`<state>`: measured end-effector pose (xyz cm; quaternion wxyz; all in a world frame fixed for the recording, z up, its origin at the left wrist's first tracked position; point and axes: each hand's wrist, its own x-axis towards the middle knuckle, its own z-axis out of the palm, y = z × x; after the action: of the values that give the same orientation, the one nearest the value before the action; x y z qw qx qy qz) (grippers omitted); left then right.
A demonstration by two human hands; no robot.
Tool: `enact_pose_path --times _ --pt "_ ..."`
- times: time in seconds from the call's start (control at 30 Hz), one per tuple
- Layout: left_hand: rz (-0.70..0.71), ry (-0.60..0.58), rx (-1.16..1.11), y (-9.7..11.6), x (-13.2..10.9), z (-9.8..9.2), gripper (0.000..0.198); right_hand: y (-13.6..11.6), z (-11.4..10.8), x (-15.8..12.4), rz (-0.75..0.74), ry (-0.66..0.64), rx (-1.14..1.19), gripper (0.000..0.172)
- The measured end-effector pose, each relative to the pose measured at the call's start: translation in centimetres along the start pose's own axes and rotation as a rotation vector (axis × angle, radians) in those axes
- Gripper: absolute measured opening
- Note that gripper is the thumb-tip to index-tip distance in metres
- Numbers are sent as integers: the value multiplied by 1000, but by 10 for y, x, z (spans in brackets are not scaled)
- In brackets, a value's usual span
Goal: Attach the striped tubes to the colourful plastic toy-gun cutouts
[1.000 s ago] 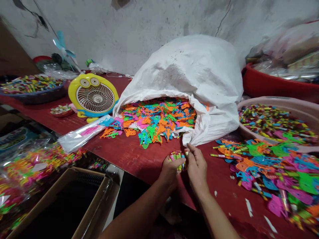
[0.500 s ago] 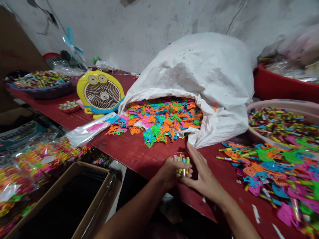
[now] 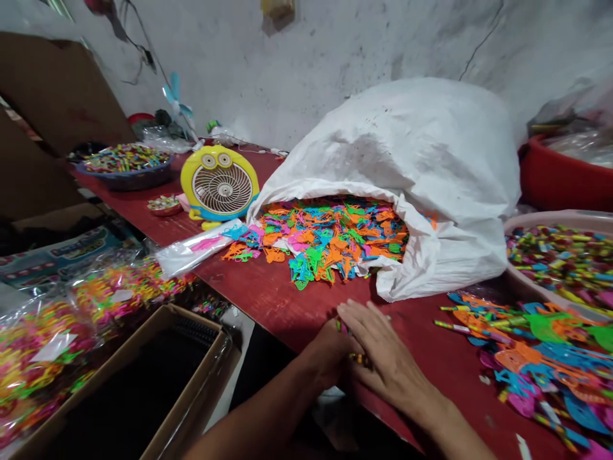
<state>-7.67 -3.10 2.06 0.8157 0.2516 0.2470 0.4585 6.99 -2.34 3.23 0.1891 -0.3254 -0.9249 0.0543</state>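
Note:
My left hand [image 3: 335, 348] is closed round a bundle of small colourful tubes [image 3: 360, 360] at the front edge of the red table. Only bits of the bundle show between the hands; their exact kind cannot be made out. Over its top and right side lies my right hand [image 3: 383, 351], fingers stretched out and side by side, thumb lower down. Just beyond the hands, flat plastic pieces [image 3: 335, 243] in orange, blue, green and pink spill from a big white sack [image 3: 421, 147]. To the right is a pile of similar plastic pieces joined to striped tubes [image 3: 531, 358].
A pink basin [image 3: 550, 220] and a red tub [image 3: 550, 172] stand at the right. Leftward are a yellow fan [image 3: 220, 185], a clear plastic bag [image 3: 191, 252] and a blue basin [image 3: 129, 179] of small tubes. A cardboard box [image 3: 143, 383] stands below the table edge, beside filled bags [image 3: 110, 294].
My right hand has moved in from the side and now covers the bundle in my left hand. The whole view has shifted, so things sit further right and a little lower.

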Motion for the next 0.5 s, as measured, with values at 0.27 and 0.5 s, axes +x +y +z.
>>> enact_pose_path --times 0.27,0.5 --pt "129 116 33 19 4 -17 29 3 -5 30 7 -47 230 78" --pt "247 266 -45 21 18 -46 68 90 11 80 221 237 54 43"
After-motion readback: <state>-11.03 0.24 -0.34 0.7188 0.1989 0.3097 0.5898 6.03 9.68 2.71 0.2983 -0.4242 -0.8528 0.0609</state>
